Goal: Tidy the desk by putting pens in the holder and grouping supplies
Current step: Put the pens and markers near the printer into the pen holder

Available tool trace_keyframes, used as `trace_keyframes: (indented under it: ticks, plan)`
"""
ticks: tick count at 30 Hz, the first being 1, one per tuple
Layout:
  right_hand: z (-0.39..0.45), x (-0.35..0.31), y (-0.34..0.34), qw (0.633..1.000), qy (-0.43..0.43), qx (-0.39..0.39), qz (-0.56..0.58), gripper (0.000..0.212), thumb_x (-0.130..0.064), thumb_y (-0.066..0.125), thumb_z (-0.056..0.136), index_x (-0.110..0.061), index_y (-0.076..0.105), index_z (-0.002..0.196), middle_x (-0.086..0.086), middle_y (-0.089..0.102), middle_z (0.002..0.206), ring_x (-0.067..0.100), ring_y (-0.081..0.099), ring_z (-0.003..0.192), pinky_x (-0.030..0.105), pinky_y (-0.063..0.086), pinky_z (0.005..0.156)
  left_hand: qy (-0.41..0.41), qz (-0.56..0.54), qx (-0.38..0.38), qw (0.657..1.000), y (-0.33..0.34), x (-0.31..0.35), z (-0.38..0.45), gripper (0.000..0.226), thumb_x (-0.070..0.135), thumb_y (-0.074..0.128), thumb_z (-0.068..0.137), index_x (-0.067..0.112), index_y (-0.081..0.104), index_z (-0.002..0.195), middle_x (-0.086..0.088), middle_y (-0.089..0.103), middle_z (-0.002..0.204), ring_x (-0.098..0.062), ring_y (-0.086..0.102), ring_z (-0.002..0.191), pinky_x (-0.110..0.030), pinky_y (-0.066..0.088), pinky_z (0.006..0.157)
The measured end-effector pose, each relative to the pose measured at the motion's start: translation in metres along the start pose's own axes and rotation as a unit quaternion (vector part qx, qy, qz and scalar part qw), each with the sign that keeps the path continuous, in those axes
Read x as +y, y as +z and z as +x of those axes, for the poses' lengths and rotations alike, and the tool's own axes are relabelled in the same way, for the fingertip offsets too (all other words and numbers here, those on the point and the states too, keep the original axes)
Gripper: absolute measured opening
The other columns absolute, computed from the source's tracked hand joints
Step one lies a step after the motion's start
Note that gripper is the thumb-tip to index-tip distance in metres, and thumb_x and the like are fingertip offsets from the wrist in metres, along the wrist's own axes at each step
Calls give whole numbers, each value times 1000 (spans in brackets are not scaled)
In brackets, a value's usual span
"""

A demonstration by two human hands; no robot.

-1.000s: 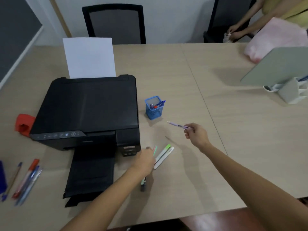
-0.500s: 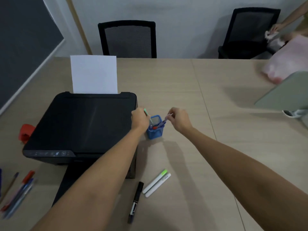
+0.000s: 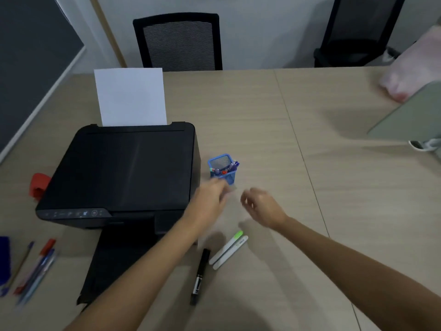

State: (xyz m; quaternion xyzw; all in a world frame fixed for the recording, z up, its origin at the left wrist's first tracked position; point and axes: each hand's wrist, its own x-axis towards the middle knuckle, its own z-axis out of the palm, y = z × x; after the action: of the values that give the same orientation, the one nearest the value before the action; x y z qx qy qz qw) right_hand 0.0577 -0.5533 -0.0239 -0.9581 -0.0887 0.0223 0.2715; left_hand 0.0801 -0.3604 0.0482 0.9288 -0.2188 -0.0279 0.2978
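- A pale wood-look desk [image 3: 274,130] carries everything; a seam runs across it from far to near.
- A black printer [image 3: 124,168] with a white sheet [image 3: 130,96] upright in its feed sits left of centre.
- A blue mesh holder [image 3: 223,168] with pens in it stands just right of the printer.
- A black marker [image 3: 200,275] and two white highlighters [image 3: 228,249] lie near the front edge.
- A cluster of pens [image 3: 35,268] lies at the far left.
- A red object [image 3: 38,186] sits against the printer's left side.

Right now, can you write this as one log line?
left hand: empty | right hand: empty | pen holder: holds pens | black marker: on desk
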Motion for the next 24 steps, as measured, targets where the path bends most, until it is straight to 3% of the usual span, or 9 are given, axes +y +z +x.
trace_keyframes:
  ticks: [2,4,8,10,12,16,18,21,24]
  plan:
    - [-38,-3,24,992,-2,-121,-26,15,-13,55,84,-13,65,94,12,61,89,33,62,75,39,53,70,-22,22,-102,994,17,-11,-53,10,11,53,86,11,63,81,-7,66,85,-24,63,78,-41,53,73]
    - [-58,-8,44,983,23,-174,-53,24,-15,53,87,-14,63,109,15,58,104,37,62,89,39,48,77,-91,59,-175,979,44,-32,-94,11,7,50,84,10,60,80,-11,66,91,-28,64,83,-41,53,74]
    - [-76,-23,74,971,84,-206,-91,31,-20,47,93,-18,55,124,16,50,119,35,55,106,39,46,86,-233,81,-232,941,77,-68,-132,21,13,57,84,9,57,104,-13,63,112,-29,65,99,-35,53,80]
    - [-81,-24,81,967,91,-203,-119,28,-21,44,95,-19,55,121,15,48,120,34,51,112,40,45,89,-251,81,-250,931,82,-76,-137,37,22,63,83,8,54,116,-13,61,116,-30,65,103,-35,53,80]
    - [-85,-20,81,964,84,-202,-153,28,-20,44,94,-18,56,119,16,46,119,34,47,113,40,45,89,-251,88,-269,926,84,-81,-138,38,21,60,83,7,55,118,-14,61,117,-31,64,104,-35,52,80]
    - [-107,-4,82,966,56,-161,-192,27,-13,43,87,-14,60,108,16,55,110,38,56,102,43,49,78,-234,75,-243,938,87,-80,-137,28,6,48,88,1,53,115,-18,62,114,-36,64,101,-40,50,77]
    - [-117,5,78,964,95,-181,-171,24,-10,46,88,-12,58,109,17,58,111,37,55,102,42,47,80,-195,50,-202,958,89,-69,-133,19,4,41,92,2,47,110,-18,61,105,-37,63,93,-42,46,70]
    - [-125,17,54,959,192,-202,-54,14,-12,48,91,-11,56,101,18,65,98,34,60,89,34,44,70,-165,28,-168,971,100,-54,-113,12,4,39,92,3,45,103,-18,56,106,-38,60,94,-47,49,78]
    - [-124,27,24,958,251,-133,36,7,-11,56,87,-16,61,86,5,66,75,22,59,65,24,39,54,-168,56,-185,967,120,-42,-88,24,10,45,92,4,47,116,-14,50,121,-35,56,109,-43,46,87]
